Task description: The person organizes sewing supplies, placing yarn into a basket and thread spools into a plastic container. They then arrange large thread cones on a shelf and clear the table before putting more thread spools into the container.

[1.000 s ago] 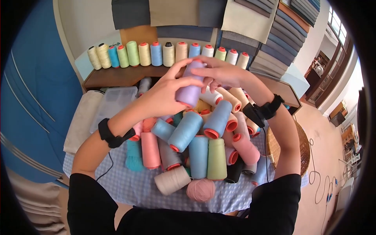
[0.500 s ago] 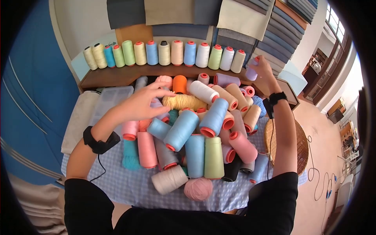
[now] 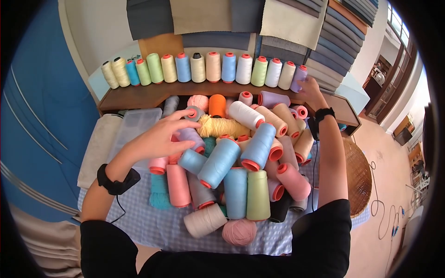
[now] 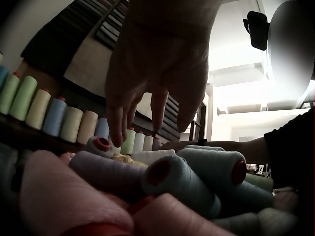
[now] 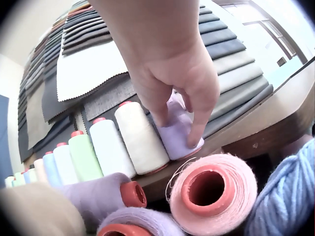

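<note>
At the right end of a row of upright cones, my right hand [image 3: 312, 92] grips a purple cone [image 3: 299, 78], which stands on the dark wooden shelf [image 3: 139, 91]. The right wrist view shows the fingers of that hand [image 5: 172, 73] around the purple cone [image 5: 180, 132], beside a cream cone [image 5: 141, 137]. My left hand [image 3: 155, 138] hovers with spread fingers over the left of the cone pile, near a grey cone [image 3: 194, 113] and the yellow yarn [image 3: 222, 126]. In the left wrist view, nothing is in the left hand [image 4: 157, 73].
Many cones and yarn balls lie heaped on the checked cloth [image 3: 139, 227]. A clear plastic box [image 3: 134, 132] and folded beige cloth [image 3: 98, 143] are at left, a wicker basket [image 3: 359, 178] at right. Fabric samples [image 3: 201, 16] hang behind the shelf.
The purple cone went from between both hands to the row's right end, carried by my right hand. My left hand let it go and moved down and left over the pile.
</note>
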{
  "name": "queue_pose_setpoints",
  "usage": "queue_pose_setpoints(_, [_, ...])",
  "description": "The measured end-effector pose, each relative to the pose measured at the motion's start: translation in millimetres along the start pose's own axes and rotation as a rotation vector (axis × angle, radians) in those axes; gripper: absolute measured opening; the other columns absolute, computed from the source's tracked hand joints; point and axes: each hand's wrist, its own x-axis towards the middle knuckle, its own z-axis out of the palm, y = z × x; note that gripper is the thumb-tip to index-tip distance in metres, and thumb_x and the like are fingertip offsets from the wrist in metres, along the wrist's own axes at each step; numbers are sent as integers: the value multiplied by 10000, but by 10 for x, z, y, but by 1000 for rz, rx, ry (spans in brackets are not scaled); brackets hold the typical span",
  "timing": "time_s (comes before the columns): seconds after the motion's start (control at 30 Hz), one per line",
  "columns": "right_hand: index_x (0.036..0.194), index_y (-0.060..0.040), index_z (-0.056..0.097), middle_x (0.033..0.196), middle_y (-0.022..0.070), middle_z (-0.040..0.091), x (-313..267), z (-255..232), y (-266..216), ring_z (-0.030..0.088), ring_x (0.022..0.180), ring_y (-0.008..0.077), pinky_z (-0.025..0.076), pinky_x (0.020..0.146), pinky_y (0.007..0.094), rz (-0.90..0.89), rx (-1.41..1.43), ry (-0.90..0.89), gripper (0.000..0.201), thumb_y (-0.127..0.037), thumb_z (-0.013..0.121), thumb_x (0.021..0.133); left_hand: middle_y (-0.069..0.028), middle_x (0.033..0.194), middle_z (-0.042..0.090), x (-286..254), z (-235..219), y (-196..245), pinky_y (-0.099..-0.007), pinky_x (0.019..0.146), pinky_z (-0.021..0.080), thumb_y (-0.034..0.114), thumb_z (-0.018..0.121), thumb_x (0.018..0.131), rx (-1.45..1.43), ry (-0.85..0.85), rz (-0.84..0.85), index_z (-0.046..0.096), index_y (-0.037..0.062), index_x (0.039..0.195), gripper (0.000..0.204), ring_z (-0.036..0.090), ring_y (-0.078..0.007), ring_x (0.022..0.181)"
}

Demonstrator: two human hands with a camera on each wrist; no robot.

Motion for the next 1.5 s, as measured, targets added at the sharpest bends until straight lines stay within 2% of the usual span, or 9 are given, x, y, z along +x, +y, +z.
queue_pose_setpoints(0.2, [802, 44, 603, 688, 107, 591, -290, -235, -411, 564, 528, 145, 465, 429, 243, 170, -147, -308, 321, -272, 656, 790, -128, 1349, 416, 19, 24, -53, -368, 918, 431, 220, 654, 776, 35, 14, -6, 574, 76, 1163, 420, 477, -289, 1168])
queue_pose_setpoints(0.27, [828, 26, 617, 704, 84, 599, -519, -229, -730, 571, 569, 133, 453, 438, 247, -50, -201, -655, 328, -301, 640, 809, -131, 1334, 435, 25, 50, -94, -373, 925, 425, 225, 652, 779, 55, 6, -3, 574, 77, 1164, 420, 481, -294, 1166])
queue_pose_setpoints(0.5, [1054, -61, 571, 811, 130, 653, -1868, 304, -1653, 627, 732, 291, 494, 661, 347, -819, -610, -765, 490, -386, 688, 707, -165, 1277, 480, 47, 114, 37, -368, 941, 417, 219, 647, 786, 22, -88, -11, 570, 64, 1166, 418, 505, -304, 1139])
queue_pose_setpoints(0.6, [1132, -65, 518, 857, 156, 646, -2016, 293, -1894, 618, 835, 309, 497, 695, 365, -668, -760, -847, 601, -391, 688, 656, -185, 1276, 472, 0, 102, 91, -369, 943, 420, 228, 635, 796, 24, -92, 21, 567, 64, 1173, 416, 505, -319, 1140])
queue_pose_setpoints(0.77, [1144, -62, 504, 937, 161, 618, -1920, 208, -1938, 618, 827, 275, 504, 663, 349, -620, -621, -752, 537, -274, 678, 682, -164, 1281, 478, -121, 41, 167, -365, 971, 389, 183, 648, 781, 22, -72, 21, 570, 53, 1165, 412, 478, -298, 1173])
queue_pose_setpoints(0.9, [1163, -64, 497, 941, 87, 559, -1349, -206, -1701, 547, 745, 131, 465, 583, 244, -298, 12, -670, 497, -225, 677, 728, -174, 1303, 460, -185, -25, 182, -375, 988, 375, 200, 647, 787, 27, -68, -33, 566, 66, 1179, 423, 457, -303, 1202])
queue_pose_setpoints(1.1, [1188, -57, 483, 955, 123, 601, -735, -888, -1113, 597, 677, 189, 494, 520, 306, -110, -338, -261, 604, -333, 681, 689, -169, 1341, 426, -203, 2, 77, -369, 992, 369, 201, 649, 796, -58, -55, -59, 554, 73, 1206, 440, 442, -292, 1221])
queue_pose_setpoints(1.37, [1234, -119, 430, 938, 152, 639, -133, -561, -191, 655, 645, 261, 531, 511, 336, -115, -383, 183, 650, -277, 708, 668, -155, 1345, 422, -211, 3, 125, -366, 990, 374, 192, 660, 794, -24, -50, -61, 547, 77, 1217, 452, 431, -282, 1231])
queue_pose_setpoints(1.5, [1166, -93, 464, 876, 158, 655, -144, -477, -177, 653, 748, 303, 510, 654, 379, -52, -351, 77, 579, -271, 695, 667, -173, 1347, 416, -223, -20, 119, -374, 977, 388, 217, 647, 801, 2, -47, -56, 539, 61, 1213, 453, 469, -305, 1190])
